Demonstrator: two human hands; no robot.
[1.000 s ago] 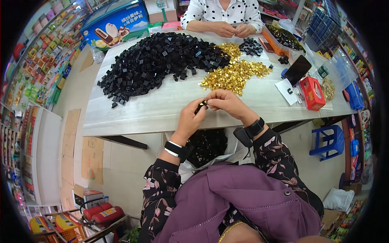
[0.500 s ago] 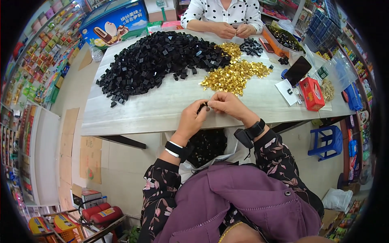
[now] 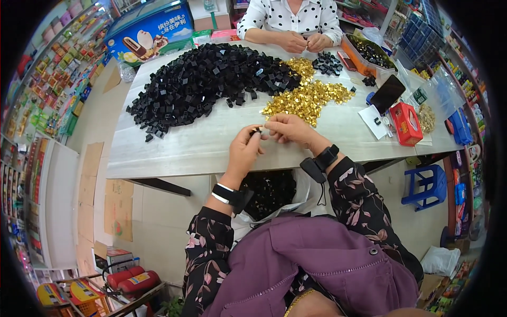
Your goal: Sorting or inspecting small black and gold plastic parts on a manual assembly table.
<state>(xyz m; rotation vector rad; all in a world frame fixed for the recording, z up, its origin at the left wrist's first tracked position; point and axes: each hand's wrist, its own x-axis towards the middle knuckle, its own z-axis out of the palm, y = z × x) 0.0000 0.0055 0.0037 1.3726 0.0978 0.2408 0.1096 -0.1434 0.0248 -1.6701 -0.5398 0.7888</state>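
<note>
Over the near part of the table, my left hand [image 3: 244,152] pinches a small black plastic piece [image 3: 255,131] between thumb and fingers. Close beside it on the right, my right hand [image 3: 294,129] has its thumb and forefinger pressed together; whatever lies between them is too small to make out. Just beyond my right hand spreads a pile of small shiny gold pieces [image 3: 301,100]. A large heap of black square plastic pieces [image 3: 185,87] covers the far left of the table.
A white bag of black pieces [image 3: 268,194] sits below the table's front edge [image 3: 158,171]. Across the table, a person's hands [image 3: 305,42] work beside a small black pile [image 3: 327,63]. To the right are a phone [image 3: 388,93], a red box [image 3: 406,123] and a blue stool [image 3: 425,186].
Both hands have shifted slightly away from me. My left hand has turned, showing the black piece at its fingertips, and my right fingers have drawn a little apart from it.
</note>
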